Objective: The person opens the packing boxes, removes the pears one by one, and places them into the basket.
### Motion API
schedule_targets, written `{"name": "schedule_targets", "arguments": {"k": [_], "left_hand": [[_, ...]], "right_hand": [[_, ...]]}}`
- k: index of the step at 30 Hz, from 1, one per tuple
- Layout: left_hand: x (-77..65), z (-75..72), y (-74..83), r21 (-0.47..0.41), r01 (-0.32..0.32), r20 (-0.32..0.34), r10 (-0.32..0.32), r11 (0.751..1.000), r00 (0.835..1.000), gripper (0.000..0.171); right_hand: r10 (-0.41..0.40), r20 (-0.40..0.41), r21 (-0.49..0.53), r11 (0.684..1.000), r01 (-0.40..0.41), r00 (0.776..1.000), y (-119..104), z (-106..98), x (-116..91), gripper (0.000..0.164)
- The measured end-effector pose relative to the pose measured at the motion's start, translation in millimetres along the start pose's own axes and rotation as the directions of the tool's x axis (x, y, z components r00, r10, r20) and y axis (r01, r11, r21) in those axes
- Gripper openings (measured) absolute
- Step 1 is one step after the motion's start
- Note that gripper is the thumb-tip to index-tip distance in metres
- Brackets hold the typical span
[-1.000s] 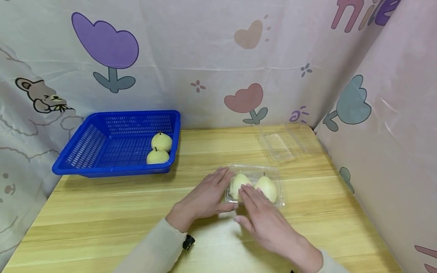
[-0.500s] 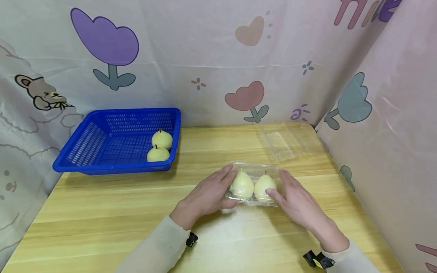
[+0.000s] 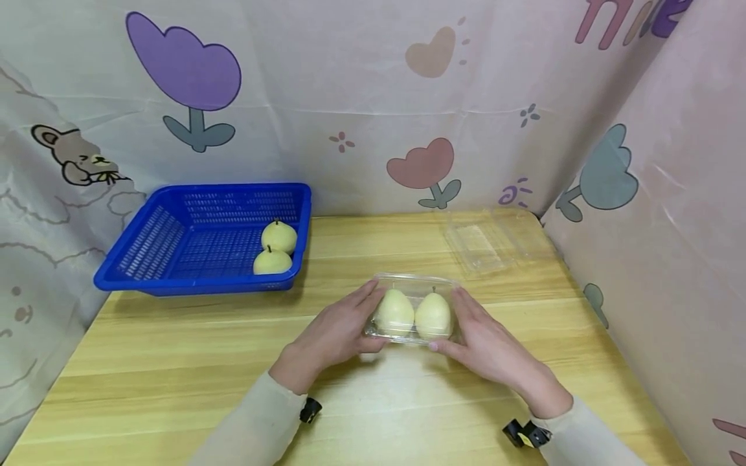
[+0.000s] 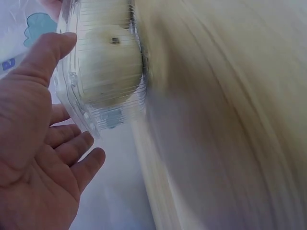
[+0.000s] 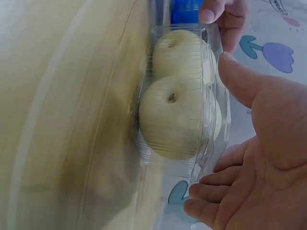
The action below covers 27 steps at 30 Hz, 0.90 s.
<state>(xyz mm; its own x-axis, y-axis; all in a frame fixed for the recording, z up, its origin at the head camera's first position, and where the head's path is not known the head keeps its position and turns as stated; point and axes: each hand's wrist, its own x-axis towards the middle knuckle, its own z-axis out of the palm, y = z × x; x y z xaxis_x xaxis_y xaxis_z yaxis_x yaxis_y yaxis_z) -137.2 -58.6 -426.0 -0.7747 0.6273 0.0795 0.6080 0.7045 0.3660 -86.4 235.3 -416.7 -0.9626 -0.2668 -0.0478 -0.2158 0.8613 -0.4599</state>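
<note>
A clear plastic clamshell box (image 3: 414,338) with its lid down stands in front of the person in the head view. Inside, two pale yellow pears (image 3: 434,316) sit side by side. The left hand (image 3: 335,333) grips the box's left end, thumb at the front and fingers along the side. Its right end is held by the right hand (image 3: 495,346), with the thumb (image 5: 240,79) along the rim in the right wrist view. Ribbed walls and the pears' bottoms show in both wrist views. Whether the box touches the table, I cannot tell.
A blue plastic basket (image 3: 201,283) at the back left holds two more pears (image 3: 272,261). Another clear plastic box (image 3: 478,249), lying open, is at the back right of the wooden table (image 3: 192,362). Patterned cloth (image 3: 315,65) hangs behind and at the sides.
The right hand has gone from pressing on the lid to holding the box's right end. Both hands have since shifted the box a little to the left.
</note>
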Motion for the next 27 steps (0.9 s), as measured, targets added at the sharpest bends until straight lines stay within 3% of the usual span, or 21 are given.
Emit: {"name": "schedule_targets", "arguments": {"k": [12,23,27], "left_hand": [[-28.7,-11.7,-18.3,-0.073,0.099,-0.039,-0.102,0.992,0.994,0.096],[-43.1,-5.3,-23.3,-0.163,0.136,-0.104,-0.155,0.977,0.983,0.094],[-44.9,-1.0,-21.0,-0.225,0.178,-0.101,-0.205,0.958,0.974,0.095]], "right_hand": [[-0.090,0.024,-0.006,0.996,0.090,0.996,-21.1,9.8,26.2,0.109],[-0.116,-0.018,-0.068,0.991,0.115,0.993,-28.4,14.6,34.3,0.111],[-0.125,-0.045,-0.095,0.988,0.120,0.991,-29.1,16.1,36.8,0.109]]}}
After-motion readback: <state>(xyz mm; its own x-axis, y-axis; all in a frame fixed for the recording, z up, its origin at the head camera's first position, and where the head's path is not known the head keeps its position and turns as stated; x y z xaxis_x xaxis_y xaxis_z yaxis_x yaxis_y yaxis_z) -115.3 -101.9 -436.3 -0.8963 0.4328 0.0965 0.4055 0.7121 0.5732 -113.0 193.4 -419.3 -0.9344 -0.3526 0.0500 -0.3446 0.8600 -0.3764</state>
